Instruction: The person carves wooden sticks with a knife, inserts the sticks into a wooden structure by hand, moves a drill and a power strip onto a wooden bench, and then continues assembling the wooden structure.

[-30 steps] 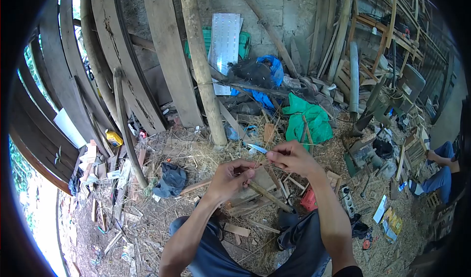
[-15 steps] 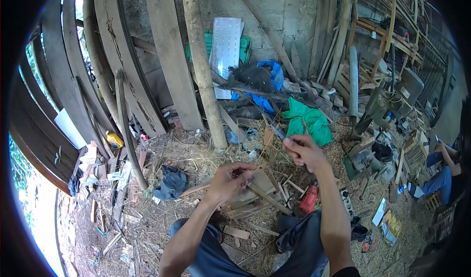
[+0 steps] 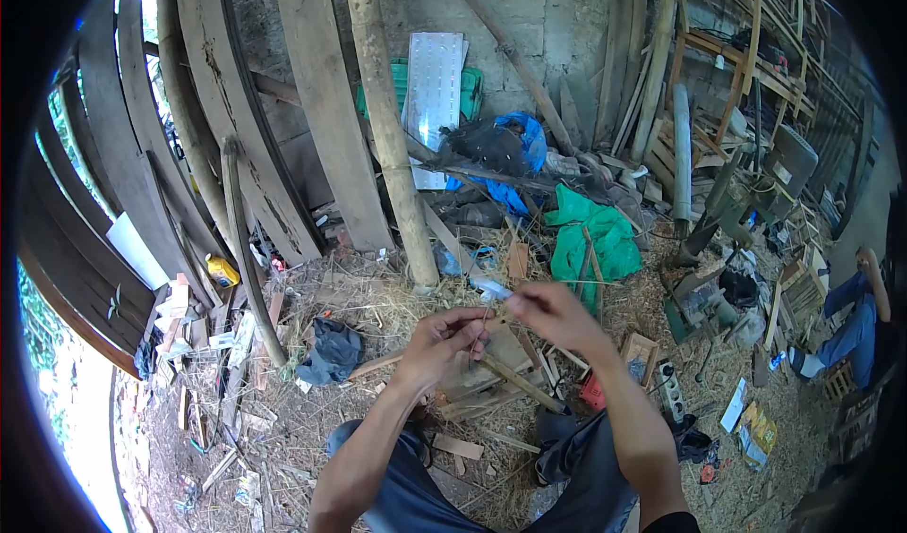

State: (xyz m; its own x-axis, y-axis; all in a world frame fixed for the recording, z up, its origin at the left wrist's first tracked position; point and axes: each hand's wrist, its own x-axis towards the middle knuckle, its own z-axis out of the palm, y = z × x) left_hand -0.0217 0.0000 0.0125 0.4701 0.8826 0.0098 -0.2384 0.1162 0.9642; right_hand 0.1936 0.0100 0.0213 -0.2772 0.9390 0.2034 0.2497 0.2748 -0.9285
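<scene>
My left hand (image 3: pixel 442 344) is closed in a pinch on a thin strip (image 3: pixel 487 327), too small to make out well. Just to its right, my right hand (image 3: pixel 553 314) is closed round the handle of a knife, whose pale blade (image 3: pixel 488 288) points up and left, slightly blurred. The blade is above the left fingertips, apart from them. Below both hands, a round stick (image 3: pixel 520 380) slants over a flat wooden board (image 3: pixel 501 352) on the ground between my legs.
A wooden pole (image 3: pixel 389 146) stands ahead. Beyond the hands lie a green plastic bag (image 3: pixel 593 235) and a dark bag (image 3: pixel 331 351). A red tool (image 3: pixel 592 391) and a power strip (image 3: pixel 671 391) are right of my knee. Another person's leg (image 3: pixel 846 339) shows at far right.
My right hand has come back left and down with the knife, from farther up and right, to beside my left hand. The left hand has barely moved. At far right the other person's arm has shifted.
</scene>
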